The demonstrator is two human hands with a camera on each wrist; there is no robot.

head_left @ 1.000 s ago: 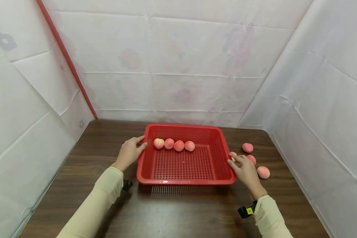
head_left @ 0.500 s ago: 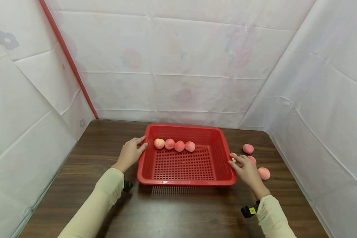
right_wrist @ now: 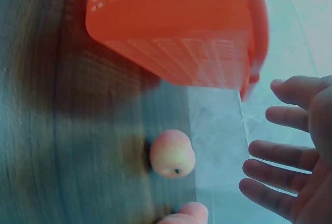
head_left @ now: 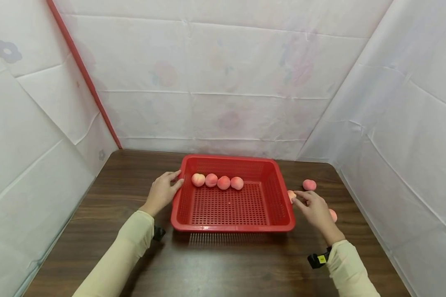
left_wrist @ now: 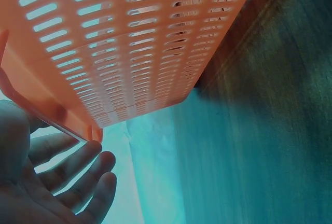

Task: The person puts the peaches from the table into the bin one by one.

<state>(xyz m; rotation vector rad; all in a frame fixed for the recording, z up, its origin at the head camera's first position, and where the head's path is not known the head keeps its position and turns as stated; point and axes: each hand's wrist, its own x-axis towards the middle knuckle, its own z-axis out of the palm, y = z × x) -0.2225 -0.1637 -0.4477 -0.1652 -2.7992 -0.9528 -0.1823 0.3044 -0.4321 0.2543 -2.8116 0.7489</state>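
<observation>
A red plastic basket (head_left: 230,227) with slotted walls sits on the wooden table. Inside it, several peaches (head_left: 224,182) line up along the back. My left hand (head_left: 161,192) holds the basket's left rim, thumb and index finger at the edge. In the left wrist view, the other fingers (left_wrist: 96,182) curve loosely below that rim. Just off the right rim is my right hand (head_left: 317,210), its fingers spread with nothing between them in the right wrist view. A peach (right_wrist: 172,154) lies on the table by the basket's right wall, near the right fingertips in the head view.
Further right on the table are a pink peach (head_left: 309,185) and another peach (head_left: 333,215) partly hidden by the right hand. White sheeting (head_left: 223,119) hangs behind the table and along both sides. A red strip (head_left: 83,72) runs down the left corner.
My right hand has come off the basket's right rim and shifted slightly right, covering more of the peaches there. The left hand and the basket look unmoved.
</observation>
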